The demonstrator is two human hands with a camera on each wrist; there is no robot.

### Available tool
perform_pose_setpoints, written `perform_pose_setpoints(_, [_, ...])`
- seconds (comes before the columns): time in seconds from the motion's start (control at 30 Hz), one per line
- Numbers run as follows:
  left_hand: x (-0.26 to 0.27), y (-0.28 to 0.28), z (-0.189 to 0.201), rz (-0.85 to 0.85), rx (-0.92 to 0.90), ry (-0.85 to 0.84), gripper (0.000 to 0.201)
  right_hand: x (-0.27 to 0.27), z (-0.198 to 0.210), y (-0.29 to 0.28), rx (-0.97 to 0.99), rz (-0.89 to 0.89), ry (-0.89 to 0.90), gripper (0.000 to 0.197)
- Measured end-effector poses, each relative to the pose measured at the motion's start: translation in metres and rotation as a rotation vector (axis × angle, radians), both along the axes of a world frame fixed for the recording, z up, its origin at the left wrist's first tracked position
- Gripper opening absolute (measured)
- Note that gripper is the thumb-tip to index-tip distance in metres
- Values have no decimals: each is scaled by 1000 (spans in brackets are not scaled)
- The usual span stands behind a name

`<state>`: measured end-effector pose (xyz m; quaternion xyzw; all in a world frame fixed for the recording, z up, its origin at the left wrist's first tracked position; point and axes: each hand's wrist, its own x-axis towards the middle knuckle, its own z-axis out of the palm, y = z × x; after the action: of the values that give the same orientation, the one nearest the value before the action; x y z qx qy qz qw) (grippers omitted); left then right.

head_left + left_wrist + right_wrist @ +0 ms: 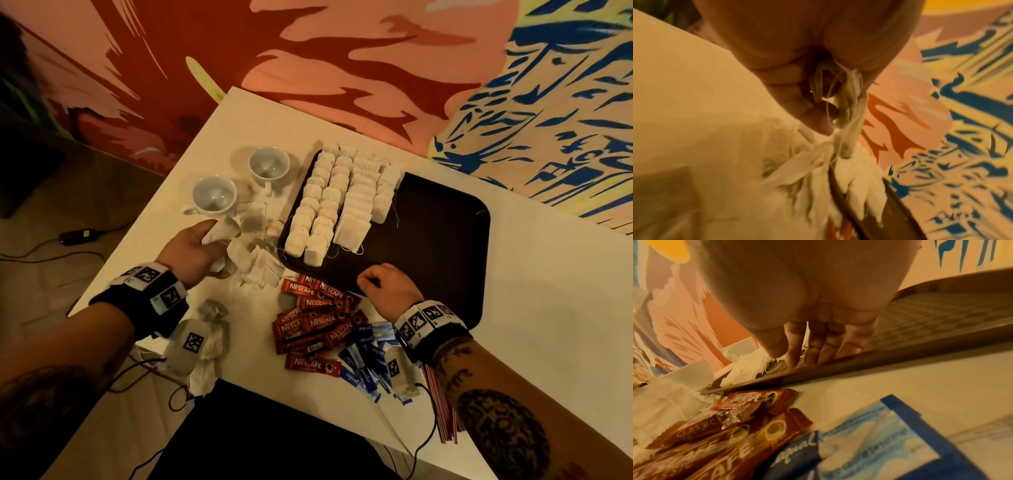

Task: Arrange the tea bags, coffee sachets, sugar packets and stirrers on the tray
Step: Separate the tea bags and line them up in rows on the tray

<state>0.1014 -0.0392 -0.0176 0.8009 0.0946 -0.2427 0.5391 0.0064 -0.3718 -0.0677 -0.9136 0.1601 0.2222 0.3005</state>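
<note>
My left hand (pixel 200 245) hovers over the table left of the tray, gripping a small bunch of white tea bags (pixel 224 229); in the left wrist view those tea bags (pixel 847 100) and their strings hang from the curled fingers (pixel 797 104). More loose tea bags (pixel 258 269) lie below it. Rows of tea bags (pixel 342 202) fill the left part of the dark tray (pixel 445 240). My right hand (pixel 370 282) holds nothing, its relaxed fingers (pixel 813 344) touching the tray's near rim (pixel 859 360). Red coffee sachets (pixel 315 322), blue sugar packets (pixel 366 363) and striped stirrers (pixel 442 407) lie on the table near me.
Two white cups (pixel 214 197) (pixel 269 166) stand left of the tray. The white table (pixel 548 308) ends close at the left and front. Crumpled white wrapping (pixel 202 342) lies at the near left corner. Cables run from both wrists and across the floor.
</note>
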Motion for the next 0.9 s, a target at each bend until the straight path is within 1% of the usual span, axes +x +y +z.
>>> perform_pose_setpoints(0.1, [3, -11, 11, 89, -123, 7, 30, 0, 4, 1, 11, -12, 2, 14])
perform_pose_setpoints(0.23, [10, -22, 21, 150, -185, 24, 30, 3, 12, 3, 24, -15, 5, 15])
perform_pose_setpoints(0.3, [11, -26, 27, 170, -213, 31, 31, 5, 16, 5, 17, -12, -13, 16])
perform_pose_setpoints(0.37, [11, -29, 33, 181, -253, 35, 29, 6, 19, 7, 11, -15, -37, 17])
perform_pose_setpoints(0.43, [11, -33, 37, 173, -245, 32, 28, 8, 22, 10, 16, -22, -65, 18])
perform_pose_setpoints(0.57, [12, -38, 45, 148, -210, 13, 45, 11, 29, 16, 46, -18, -127, 19])
perform_pose_setpoints(0.67, [15, -40, 51, 188, -235, 6, 45, 14, 38, 23, 81, -6, -185, 19])
perform_pose_setpoints(0.77, [18, -46, 51, 219, -277, 48, 48, 18, 50, 32, 147, 15, -265, 18])
perform_pose_setpoints(0.83, [17, -54, 52, 218, -317, 80, 53, 21, 61, 42, 241, 11, -326, 16])
perform_pose_setpoints(0.9, [15, -67, 57, 207, -338, 102, 51, 25, 76, 52, 360, -4, -375, 17])
